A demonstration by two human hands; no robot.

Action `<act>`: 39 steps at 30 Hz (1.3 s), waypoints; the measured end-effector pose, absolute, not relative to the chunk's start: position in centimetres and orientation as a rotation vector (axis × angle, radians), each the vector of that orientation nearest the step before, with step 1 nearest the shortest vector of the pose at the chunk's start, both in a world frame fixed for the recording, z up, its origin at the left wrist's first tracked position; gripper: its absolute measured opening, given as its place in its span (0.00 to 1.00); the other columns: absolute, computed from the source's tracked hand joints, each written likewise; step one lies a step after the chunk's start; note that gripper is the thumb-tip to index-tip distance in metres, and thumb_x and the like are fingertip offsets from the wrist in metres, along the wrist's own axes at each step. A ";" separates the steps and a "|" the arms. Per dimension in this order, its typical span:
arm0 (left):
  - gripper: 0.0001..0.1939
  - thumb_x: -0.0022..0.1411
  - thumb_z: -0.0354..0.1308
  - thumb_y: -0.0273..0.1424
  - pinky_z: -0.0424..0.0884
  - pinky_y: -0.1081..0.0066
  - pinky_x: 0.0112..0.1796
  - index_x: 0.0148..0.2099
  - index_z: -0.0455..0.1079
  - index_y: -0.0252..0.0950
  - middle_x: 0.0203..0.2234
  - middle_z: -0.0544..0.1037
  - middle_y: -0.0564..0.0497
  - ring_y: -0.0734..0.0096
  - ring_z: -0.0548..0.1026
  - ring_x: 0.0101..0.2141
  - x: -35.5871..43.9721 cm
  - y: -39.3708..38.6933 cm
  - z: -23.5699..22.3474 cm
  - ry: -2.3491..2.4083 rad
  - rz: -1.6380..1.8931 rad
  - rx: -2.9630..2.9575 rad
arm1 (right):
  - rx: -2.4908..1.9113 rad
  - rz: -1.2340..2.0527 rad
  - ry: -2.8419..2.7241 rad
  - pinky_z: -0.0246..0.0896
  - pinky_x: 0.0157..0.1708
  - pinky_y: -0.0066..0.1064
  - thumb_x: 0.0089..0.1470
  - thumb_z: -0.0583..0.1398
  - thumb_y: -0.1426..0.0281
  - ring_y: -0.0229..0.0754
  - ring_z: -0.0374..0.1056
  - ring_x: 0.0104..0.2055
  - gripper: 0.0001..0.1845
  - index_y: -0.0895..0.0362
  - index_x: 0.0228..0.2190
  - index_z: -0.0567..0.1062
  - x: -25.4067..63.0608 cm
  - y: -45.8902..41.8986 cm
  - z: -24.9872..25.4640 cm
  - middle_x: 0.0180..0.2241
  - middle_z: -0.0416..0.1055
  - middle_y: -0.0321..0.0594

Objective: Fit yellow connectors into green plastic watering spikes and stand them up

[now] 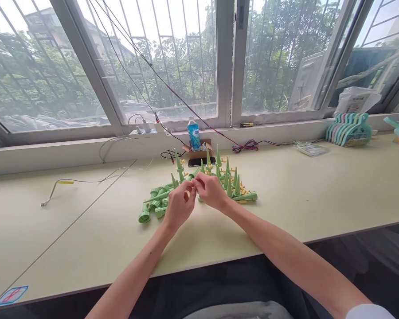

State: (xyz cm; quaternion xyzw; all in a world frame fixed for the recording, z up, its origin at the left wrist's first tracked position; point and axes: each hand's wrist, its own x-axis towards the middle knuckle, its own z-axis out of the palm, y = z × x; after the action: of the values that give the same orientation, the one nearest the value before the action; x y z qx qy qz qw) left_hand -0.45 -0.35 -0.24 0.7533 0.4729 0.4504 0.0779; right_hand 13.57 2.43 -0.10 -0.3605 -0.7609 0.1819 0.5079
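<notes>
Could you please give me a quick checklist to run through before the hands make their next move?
1. Left hand and right hand together: ok, their fingertips meet over the table.
2. Item between the fingertips identified: cannot tell, the fingers cover it.
3. Green spiked parts all upright: not ok, several stand but others lie flat.
4. Yellow pieces close by: ok, scattered among the green parts beside the right hand.
5. Blue bottle upright: ok, behind the green parts.
6. White cable away from the hands: ok, off to the left.
</notes>
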 end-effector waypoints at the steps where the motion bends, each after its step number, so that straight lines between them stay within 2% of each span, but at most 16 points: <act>1: 0.08 0.65 0.51 0.36 0.63 0.75 0.23 0.37 0.67 0.38 0.29 0.76 0.54 0.81 0.63 0.16 -0.4 -0.3 -0.2 1.420 1.345 2.251 | -0.864 0.446 -1.822 0.50 0.24 0.26 0.61 0.51 0.69 0.34 0.56 0.22 0.12 0.55 0.25 0.62 13.5 2.5 -0.2 0.21 0.63 0.32; 4: 0.10 0.66 0.50 0.38 0.62 0.75 0.22 0.38 0.67 0.37 0.29 0.76 0.54 0.81 0.62 0.16 -0.3 -0.4 -0.1 1.423 1.321 2.223 | -0.847 0.466 -1.782 0.50 0.24 0.26 0.61 0.52 0.66 0.34 0.57 0.22 0.13 0.55 0.25 0.62 13.5 2.6 -0.3 0.21 0.64 0.32; 9: 0.13 0.66 0.50 0.40 0.64 0.75 0.22 0.37 0.67 0.37 0.29 0.75 0.52 0.79 0.67 0.18 -0.1 -0.4 0.1 1.370 1.316 2.147 | -0.829 0.460 -1.740 0.51 0.24 0.26 0.62 0.52 0.63 0.34 0.56 0.22 0.15 0.55 0.25 0.63 13.5 2.6 -0.2 0.20 0.63 0.32; 19: 0.14 0.66 0.50 0.41 0.62 0.76 0.20 0.33 0.66 0.37 0.25 0.71 0.55 0.80 0.64 0.17 -0.3 -0.6 0.4 1.361 1.362 2.104 | -0.855 0.432 -1.748 0.47 0.22 0.26 0.62 0.52 0.60 0.33 0.53 0.20 0.18 0.55 0.23 0.62 13.5 2.7 -0.1 0.18 0.60 0.31; 23: 0.14 0.66 0.50 0.41 0.61 0.75 0.21 0.33 0.67 0.37 0.26 0.72 0.54 0.80 0.61 0.16 -0.3 -0.4 0.3 1.396 1.349 2.168 | -0.872 0.409 -1.747 0.46 0.22 0.27 0.62 0.52 0.61 0.33 0.52 0.20 0.18 0.55 0.22 0.61 13.6 2.9 -0.1 0.17 0.58 0.30; 31: 0.13 0.68 0.48 0.36 0.62 0.74 0.26 0.35 0.70 0.37 0.28 0.73 0.53 0.78 0.62 0.19 -0.7 0.2 -0.4 1.462 1.369 2.327 | -0.921 0.344 -1.743 0.47 0.23 0.27 0.63 0.52 0.61 0.34 0.51 0.19 0.18 0.55 0.22 0.62 13.8 3.1 -0.1 0.16 0.57 0.30; 39: 0.09 0.64 0.52 0.32 0.63 0.72 0.27 0.32 0.69 0.37 0.29 0.73 0.53 0.79 0.62 0.17 -0.8 0.1 -0.4 1.615 1.439 2.353 | -0.914 0.276 -1.636 0.49 0.23 0.27 0.63 0.51 0.60 0.33 0.52 0.19 0.19 0.55 0.23 0.63 14.3 3.3 0.3 0.17 0.59 0.30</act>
State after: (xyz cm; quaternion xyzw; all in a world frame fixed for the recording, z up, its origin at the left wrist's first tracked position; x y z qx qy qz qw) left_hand -0.81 0.07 -0.35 0.7359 0.5052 0.4500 -0.0275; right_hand 14.29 3.28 0.27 -0.3919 -0.7011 0.1182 0.5839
